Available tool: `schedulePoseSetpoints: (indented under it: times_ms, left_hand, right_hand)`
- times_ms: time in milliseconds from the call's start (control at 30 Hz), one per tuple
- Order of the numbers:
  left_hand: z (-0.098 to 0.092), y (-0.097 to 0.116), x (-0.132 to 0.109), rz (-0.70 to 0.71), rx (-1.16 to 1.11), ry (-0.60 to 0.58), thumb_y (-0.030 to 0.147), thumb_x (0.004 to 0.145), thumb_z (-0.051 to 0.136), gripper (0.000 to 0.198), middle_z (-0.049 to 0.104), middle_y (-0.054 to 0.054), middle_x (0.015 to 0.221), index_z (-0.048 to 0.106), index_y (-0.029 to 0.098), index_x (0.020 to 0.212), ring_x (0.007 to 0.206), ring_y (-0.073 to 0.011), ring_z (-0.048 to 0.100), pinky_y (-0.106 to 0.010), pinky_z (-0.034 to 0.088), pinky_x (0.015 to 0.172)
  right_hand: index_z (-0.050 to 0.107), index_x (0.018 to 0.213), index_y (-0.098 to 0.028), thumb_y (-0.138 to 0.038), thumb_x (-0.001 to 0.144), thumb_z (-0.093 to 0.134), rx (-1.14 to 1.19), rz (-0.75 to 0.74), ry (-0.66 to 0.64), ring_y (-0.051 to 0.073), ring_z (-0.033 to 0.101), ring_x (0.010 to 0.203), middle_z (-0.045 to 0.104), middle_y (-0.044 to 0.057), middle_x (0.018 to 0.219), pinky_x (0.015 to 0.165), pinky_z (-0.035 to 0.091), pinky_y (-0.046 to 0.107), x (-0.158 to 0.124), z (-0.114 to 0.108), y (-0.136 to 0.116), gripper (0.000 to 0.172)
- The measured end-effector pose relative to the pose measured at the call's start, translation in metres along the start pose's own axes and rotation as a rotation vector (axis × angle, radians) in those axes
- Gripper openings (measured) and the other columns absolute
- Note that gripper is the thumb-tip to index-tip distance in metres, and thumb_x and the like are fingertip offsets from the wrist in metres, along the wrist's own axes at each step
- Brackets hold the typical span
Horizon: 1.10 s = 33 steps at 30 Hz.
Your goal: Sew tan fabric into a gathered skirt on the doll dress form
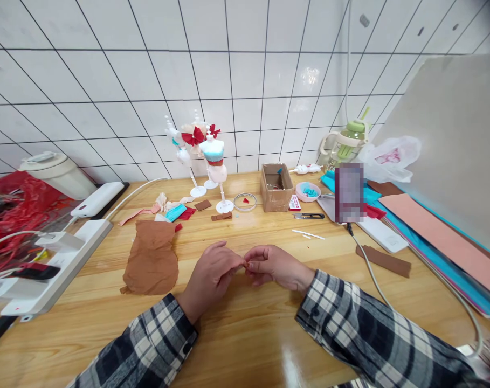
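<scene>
The right hand (pixel 275 267) bends its fingers inward, thumb and index closed together in a pinch on a small brown piece (pixel 247 264), mostly hidden by the fingertips. The left hand (pixel 212 272) reaches in from the other side, its fingertips touching the same spot; whether they grip the piece too, I cannot tell. The piece is held between the two hands, above the front middle of the counter (pixel 248 334).

A crumpled brown sheet (pixel 151 258) lies to the left of the hands. Beyond them stand small white dress forms (pixel 218 173), beside a cardboard box (pixel 283 199). Black-handled snips (pixel 308 216) lie near a small red-and-white packet (pixel 294 203), whose print is too small to read. The clear plastic bag (pixel 390 157) carries reddish printing, also illegible.
</scene>
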<state>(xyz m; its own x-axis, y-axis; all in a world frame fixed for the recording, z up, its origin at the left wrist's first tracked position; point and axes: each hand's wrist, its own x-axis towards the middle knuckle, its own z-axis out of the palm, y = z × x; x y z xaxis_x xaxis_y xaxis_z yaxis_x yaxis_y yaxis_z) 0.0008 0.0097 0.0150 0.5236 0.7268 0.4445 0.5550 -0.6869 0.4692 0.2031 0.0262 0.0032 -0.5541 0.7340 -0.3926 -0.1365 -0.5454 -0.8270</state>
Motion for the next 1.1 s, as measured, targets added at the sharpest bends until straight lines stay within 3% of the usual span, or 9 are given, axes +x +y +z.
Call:
schedulePoseSetpoints:
  times_ms: [100,233,333,433,533,633,733,933,1100]
  left_hand:
    - [-0.006,0.000,0.000,0.170,0.067,-0.045,0.012,0.090,0.043,0.023,0.072,0.002,0.090,0.062,0.024,0.096,0.083,-0.0107,0.064,-0.036,0.032,0.104]
    - [-0.007,0.004,0.003,0.356,0.124,-0.168,0.011,0.089,0.043,0.025,0.073,0.001,0.092,0.062,0.024,0.097,0.083,-0.0123,0.061,-0.032,0.037,0.095]
    - [-0.005,0.010,0.004,0.409,0.169,-0.277,0.009,0.086,0.043,0.024,0.072,0.000,0.087,0.062,0.022,0.091,0.077,-0.0138,0.057,-0.029,0.040,0.078]
    - [-0.002,0.014,0.004,0.415,0.216,-0.328,0.010,0.086,0.044,0.021,0.069,0.001,0.081,0.061,0.021,0.086,0.072,-0.0144,0.054,-0.029,0.038,0.071]
    - [-0.002,0.014,0.002,0.408,0.271,-0.357,0.011,0.086,0.046,0.018,0.068,0.001,0.079,0.060,0.021,0.084,0.071,-0.0150,0.053,-0.030,0.037,0.071]
    - [-0.003,0.011,0.002,0.356,0.339,-0.412,0.014,0.085,0.048,0.015,0.067,-0.001,0.081,0.061,0.021,0.088,0.073,-0.0167,0.055,-0.032,0.038,0.071]
    - [-0.001,0.008,0.003,0.241,0.382,-0.464,0.017,0.085,0.049,0.015,0.068,-0.002,0.084,0.062,0.021,0.092,0.075,-0.0185,0.057,-0.034,0.038,0.071]
    - [0.004,0.010,0.007,0.082,0.390,-0.485,0.019,0.086,0.045,0.017,0.068,-0.004,0.083,0.062,0.019,0.087,0.073,-0.0199,0.060,-0.034,0.038,0.067]
    - [0.004,0.013,0.009,-0.203,0.376,-0.367,0.025,0.091,0.038,0.027,0.067,-0.005,0.076,0.061,0.019,0.079,0.069,-0.0204,0.060,-0.031,0.035,0.061]
  right_hand:
    - [0.069,0.075,-0.013,-0.042,0.059,0.082,-0.227,0.047,-0.049,0.009,0.059,0.060,0.064,-0.001,0.069,0.057,0.053,0.022,-0.001,-0.009,-0.005,0.035]
    - [0.068,0.074,-0.013,-0.046,0.060,0.079,-0.422,0.074,-0.128,0.009,0.058,0.058,0.064,-0.001,0.068,0.056,0.051,0.022,0.000,-0.021,-0.009,0.037]
    - [0.066,0.076,-0.013,-0.044,0.064,0.077,-0.500,0.080,-0.256,0.009,0.058,0.060,0.062,-0.002,0.068,0.059,0.049,0.022,0.000,-0.027,-0.012,0.035]
    - [0.066,0.079,-0.014,-0.036,0.072,0.070,-0.577,0.068,-0.359,0.008,0.055,0.062,0.062,-0.002,0.071,0.061,0.048,0.021,-0.001,-0.028,-0.014,0.023]
    - [0.068,0.082,-0.016,-0.025,0.079,0.062,-0.810,-0.039,-0.262,0.009,0.054,0.060,0.063,-0.002,0.071,0.058,0.044,0.021,-0.003,-0.023,-0.015,0.012]
    - [0.070,0.081,-0.018,-0.019,0.079,0.063,-1.160,-0.336,-0.071,0.012,0.058,0.068,0.067,0.000,0.076,0.065,0.042,0.023,-0.004,-0.016,-0.015,0.008]
    - [0.069,0.080,-0.019,-0.019,0.081,0.064,-1.349,-0.548,0.096,0.014,0.058,0.075,0.068,0.001,0.078,0.069,0.041,0.025,-0.007,-0.011,-0.015,0.006]
    - [0.066,0.081,-0.021,-0.022,0.084,0.061,-1.514,-0.712,0.193,0.014,0.057,0.077,0.066,0.001,0.079,0.067,0.039,0.025,-0.015,-0.003,-0.014,0.007]
    - [0.065,0.082,-0.020,-0.029,0.090,0.052,-1.622,-0.793,0.293,0.015,0.055,0.077,0.064,0.002,0.079,0.065,0.037,0.026,-0.018,0.005,-0.010,0.018]
